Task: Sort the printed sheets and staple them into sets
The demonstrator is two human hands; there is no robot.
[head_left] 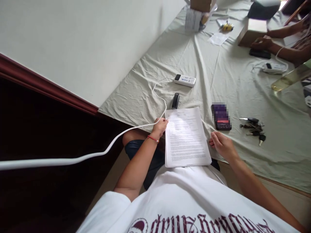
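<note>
Right now my left hand (159, 127) is pinched on the left edge of a stack of printed papers (186, 137), with a white cable (136, 127) running under or through its fingers; I cannot tell whether I grip the cable too. My right hand (222, 145) lies loosely curled and holding nothing, just beside the stack's right edge. The stack rests on the near edge of the cloth-covered table (243, 87), hanging over my lap. Just beyond the papers lies a black stapler (175, 101), and past it a white power bank (184, 80) with the cable plugged into it. To the right of the papers sit a phone (221, 116) and, further right, a bunch of keys (254, 127), both apart from my hands. At the far end stand a cardboard box (251, 31) and a smaller white carton (193, 20); what is in them I cannot tell. Another person's hand (262, 42) rests beside the box, near a second white charger (273, 68).
</note>
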